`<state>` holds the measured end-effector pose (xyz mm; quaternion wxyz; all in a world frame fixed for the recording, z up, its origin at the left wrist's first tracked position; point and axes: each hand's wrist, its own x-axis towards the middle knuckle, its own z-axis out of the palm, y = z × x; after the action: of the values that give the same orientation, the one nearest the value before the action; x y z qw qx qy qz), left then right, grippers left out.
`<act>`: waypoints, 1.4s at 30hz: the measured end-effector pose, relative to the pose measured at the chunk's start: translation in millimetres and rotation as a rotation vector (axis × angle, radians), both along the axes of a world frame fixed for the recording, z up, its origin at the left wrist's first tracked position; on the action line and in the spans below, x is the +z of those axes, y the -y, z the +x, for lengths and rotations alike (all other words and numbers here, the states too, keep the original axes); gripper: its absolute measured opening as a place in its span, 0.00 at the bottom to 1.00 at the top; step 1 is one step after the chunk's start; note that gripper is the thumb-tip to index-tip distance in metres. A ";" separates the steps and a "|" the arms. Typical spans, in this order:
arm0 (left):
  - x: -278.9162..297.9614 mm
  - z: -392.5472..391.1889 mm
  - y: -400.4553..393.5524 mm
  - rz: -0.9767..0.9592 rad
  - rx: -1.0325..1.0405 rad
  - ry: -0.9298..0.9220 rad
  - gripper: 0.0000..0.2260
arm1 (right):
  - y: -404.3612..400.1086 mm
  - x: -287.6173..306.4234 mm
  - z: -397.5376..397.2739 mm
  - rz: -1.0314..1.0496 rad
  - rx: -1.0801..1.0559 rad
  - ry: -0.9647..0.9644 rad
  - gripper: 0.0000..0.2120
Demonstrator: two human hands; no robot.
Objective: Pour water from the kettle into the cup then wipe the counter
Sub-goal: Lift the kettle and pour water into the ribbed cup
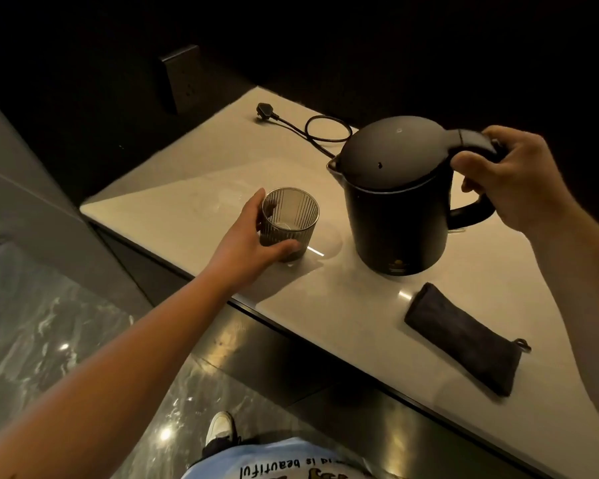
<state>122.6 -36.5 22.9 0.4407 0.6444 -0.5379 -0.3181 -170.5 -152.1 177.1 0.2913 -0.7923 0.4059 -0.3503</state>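
Observation:
A black electric kettle (395,209) stands upright on the pale counter (194,188), lid shut, spout facing left. My right hand (519,181) is wrapped around its handle on the right side. A ribbed grey glass cup (287,221) stands to the kettle's left near the counter's front edge, and it looks empty. My left hand (246,247) holds the cup from the left and front, thumb across its base. A dark folded cloth (464,337) lies on the counter in front of the kettle, to the right.
The kettle's black cord and plug (312,127) lie loose on the counter behind it. A dark wall socket panel (180,77) stands at the back left. The counter's front edge runs diagonally, with marble floor (66,340) and my shoe (222,426) below.

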 end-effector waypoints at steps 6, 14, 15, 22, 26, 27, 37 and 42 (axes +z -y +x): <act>-2.7 0.1 4.4 -0.090 -0.013 -0.007 0.36 | 1.0 16.2 17.8 -0.223 0.024 -0.316 0.24; -5.8 0.2 4.3 -0.091 -0.005 -0.020 0.37 | -3.4 27.3 45.1 -0.337 0.063 -0.520 0.13; -5.8 -0.2 4.2 -0.091 -0.003 -0.017 0.37 | -3.1 28.7 47.0 -0.345 0.061 -0.533 0.13; -5.1 -0.7 3.2 -0.086 0.006 -0.017 0.37 | -5.7 42.5 55.7 -0.396 0.068 -0.577 0.15; -4.2 -1.1 2.3 -0.077 -0.001 -0.012 0.37 | -4.4 49.5 60.0 -0.442 0.055 -0.646 0.17; -4.1 -1.4 2.2 -0.075 -0.002 -0.011 0.37 | -3.4 51.0 60.6 -0.442 0.055 -0.658 0.18; -4.8 -1.6 2.2 -0.073 -0.002 -0.037 0.36 | -5.8 71.0 75.0 -0.410 0.092 -0.744 0.24; -6.3 -1.5 3.3 -0.075 0.003 -0.036 0.37 | -6.9 79.2 82.8 -0.408 0.136 -0.765 0.35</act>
<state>121.1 -39.9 16.5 0.4746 0.6224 -0.5404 -0.3088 -87.7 -145.2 256.3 -0.0202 -0.9312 0.3541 -0.0847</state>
